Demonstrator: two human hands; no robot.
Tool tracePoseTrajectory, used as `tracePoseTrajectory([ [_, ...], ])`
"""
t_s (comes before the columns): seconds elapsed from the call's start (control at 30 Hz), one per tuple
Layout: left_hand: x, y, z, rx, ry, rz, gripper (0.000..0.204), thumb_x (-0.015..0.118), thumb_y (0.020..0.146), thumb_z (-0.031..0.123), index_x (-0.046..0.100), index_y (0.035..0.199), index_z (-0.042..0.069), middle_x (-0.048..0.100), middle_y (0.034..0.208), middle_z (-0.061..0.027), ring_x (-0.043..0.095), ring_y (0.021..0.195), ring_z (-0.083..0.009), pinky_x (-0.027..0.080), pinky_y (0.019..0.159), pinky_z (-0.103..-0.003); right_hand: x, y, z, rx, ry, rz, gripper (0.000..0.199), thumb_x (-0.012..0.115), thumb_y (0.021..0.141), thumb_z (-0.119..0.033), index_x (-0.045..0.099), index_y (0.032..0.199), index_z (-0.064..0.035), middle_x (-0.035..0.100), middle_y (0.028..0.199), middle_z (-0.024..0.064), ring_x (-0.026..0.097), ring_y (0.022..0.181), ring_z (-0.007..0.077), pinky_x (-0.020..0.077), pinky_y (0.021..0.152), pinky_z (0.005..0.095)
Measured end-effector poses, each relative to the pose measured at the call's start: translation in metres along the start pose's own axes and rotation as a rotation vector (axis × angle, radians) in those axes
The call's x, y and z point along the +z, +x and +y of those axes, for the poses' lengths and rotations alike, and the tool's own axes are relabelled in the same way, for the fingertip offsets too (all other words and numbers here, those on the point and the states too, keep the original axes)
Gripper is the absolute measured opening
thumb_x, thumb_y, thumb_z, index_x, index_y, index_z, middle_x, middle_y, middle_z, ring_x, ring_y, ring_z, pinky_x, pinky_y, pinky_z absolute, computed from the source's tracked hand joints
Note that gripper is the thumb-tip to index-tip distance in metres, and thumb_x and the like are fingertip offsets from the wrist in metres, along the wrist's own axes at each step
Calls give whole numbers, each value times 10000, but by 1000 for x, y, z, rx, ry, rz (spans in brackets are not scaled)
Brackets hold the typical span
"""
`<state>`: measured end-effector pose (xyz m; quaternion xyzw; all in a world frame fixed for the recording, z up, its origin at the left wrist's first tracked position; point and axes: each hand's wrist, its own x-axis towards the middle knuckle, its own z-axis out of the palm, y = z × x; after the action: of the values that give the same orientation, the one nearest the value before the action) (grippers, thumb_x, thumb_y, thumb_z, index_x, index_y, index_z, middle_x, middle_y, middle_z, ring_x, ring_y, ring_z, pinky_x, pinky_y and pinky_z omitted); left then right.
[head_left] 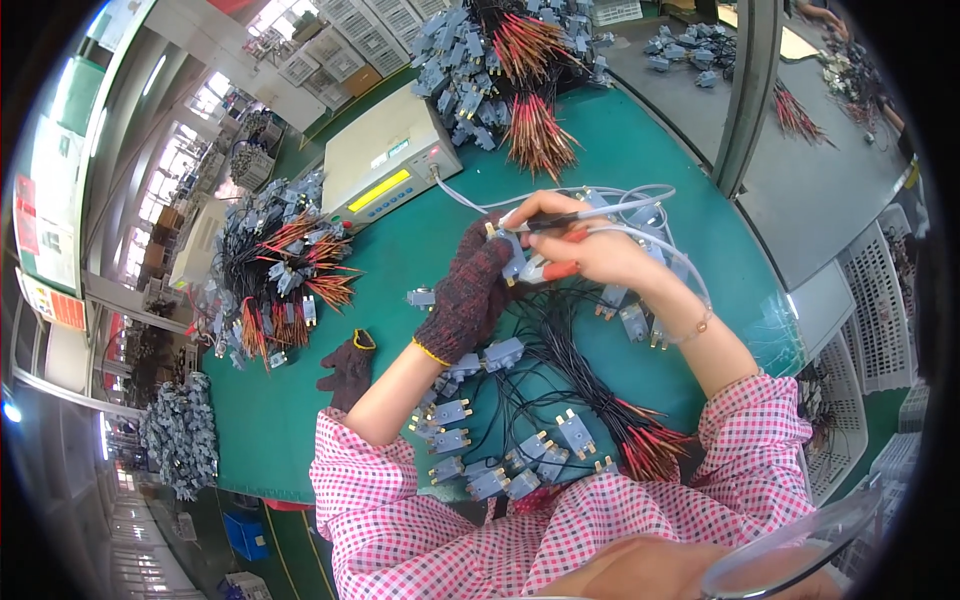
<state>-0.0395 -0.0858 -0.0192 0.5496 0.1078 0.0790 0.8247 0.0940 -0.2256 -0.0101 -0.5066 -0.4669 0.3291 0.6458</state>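
My left hand (468, 290), in a dark knitted glove, grips a small grey switch part (512, 252) over the green table (400, 260). My right hand (585, 245), bare, pinches two thin test probes (560, 222) with black and red grips, their tips on the part. White leads (640, 195) run from the probes back to a beige tester box (385, 160). Below my hands lies a bundle of black wires (570, 360) with grey switch parts and red-copper ends.
Heaps of wired grey switch parts lie at the left (275, 275) and at the back (500, 60). A spare dark glove (348, 370) rests on the table's left. A metal post (745, 90) rises at the right. White crates (880, 310) stand beside the table.
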Motion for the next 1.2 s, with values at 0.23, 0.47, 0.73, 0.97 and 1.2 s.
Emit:
tracePoseTrajectory([
  [0.23, 4, 2, 1, -24, 4, 14, 536, 581, 901, 308, 336, 1327, 93, 466, 1274, -120, 516, 1165, -273, 451, 976, -540, -4, 1, 10, -25, -3, 9, 249, 507, 839, -8, 597, 1071, -23, 607, 1050, 35, 570, 974, 105, 464, 859, 253],
  [0.47, 2, 1, 2, -13, -26, 6, 543, 591, 892, 306, 339, 1330, 107, 474, 1265, -107, 511, 1173, -274, 445, 980, -544, 1, 5, 19, -57, 90, 41, 222, 535, 804, -14, 603, 1014, -24, 606, 957, 32, 521, 827, 60, 448, 754, 235],
  [0.73, -2, -1, 2, -17, -28, 0, 547, 608, 884, 292, 348, 1334, 121, 482, 1259, -96, 507, 1180, -270, 443, 982, -546, 4, 5, 21, -77, 161, 41, 212, 530, 825, -19, 600, 1024, -6, 611, 1024, 41, 563, 897, 88, 464, 813, 257],
  [0.97, -19, -10, 17, -92, 20, -128, 478, 575, 906, 320, 411, 1302, 109, 532, 1203, -93, 531, 1151, -280, 458, 954, -511, -15, -1, 4, -119, 276, 15, 208, 527, 846, -20, 600, 1041, -21, 627, 959, 59, 579, 892, 99, 474, 795, 259],
  [1.2, -5, -37, 95, -354, 1271, -574, 364, 511, 922, 371, 615, 1079, 59, 637, 1047, -106, 622, 970, -266, 487, 865, -356, -91, -12, -36, -418, 368, 286, 270, 488, 883, -74, 550, 1134, 5, 601, 935, 105, 590, 860, 134, 507, 740, 258],
])
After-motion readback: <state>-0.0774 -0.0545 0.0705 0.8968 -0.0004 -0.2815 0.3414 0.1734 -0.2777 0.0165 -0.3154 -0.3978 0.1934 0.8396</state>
